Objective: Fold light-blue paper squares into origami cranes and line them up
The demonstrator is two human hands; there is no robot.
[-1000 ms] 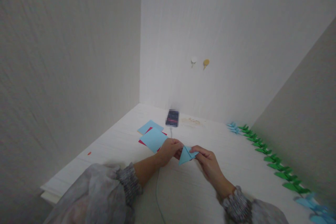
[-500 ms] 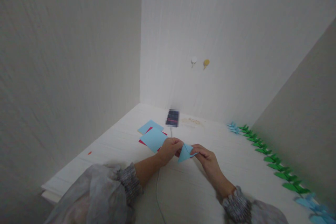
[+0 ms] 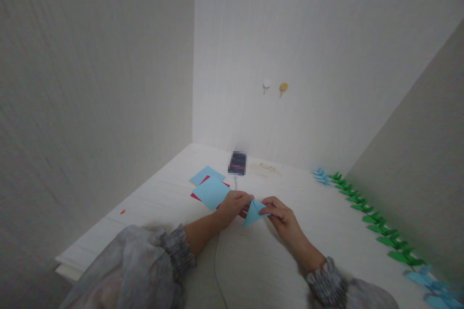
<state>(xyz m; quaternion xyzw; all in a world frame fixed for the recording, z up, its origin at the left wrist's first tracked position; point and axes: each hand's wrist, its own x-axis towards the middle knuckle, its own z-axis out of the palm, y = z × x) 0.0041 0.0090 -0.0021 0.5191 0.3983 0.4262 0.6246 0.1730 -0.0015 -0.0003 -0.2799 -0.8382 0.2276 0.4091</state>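
A small light-blue folded paper (image 3: pixel 253 213), roughly triangular, is held up between both hands above the white table. My left hand (image 3: pixel 234 206) pinches its upper left corner. At its right side, my right hand (image 3: pixel 282 215) grips the edge between thumb and fingers. A crease line runs down from the paper's top. Just left of my left hand lie light-blue paper sheets (image 3: pixel 211 191) with red sheets (image 3: pixel 195 197) showing beneath; my left hand covers part of their edge.
A pixelated dark phone-like object (image 3: pixel 237 163) with a white cable (image 3: pixel 216 265) is at the back. Green folded paper pieces (image 3: pixel 375 228) and light-blue ones (image 3: pixel 420 277) line the right side. An orange scrap (image 3: pixel 123 212) lies left. Two hooks, one yellow (image 3: pixel 283 87), are on the wall.
My right hand has shifted slightly left, its fingers sliding a little further onto the folded paper. The paper's right tip is drawn in. My left hand stays nearly in place.
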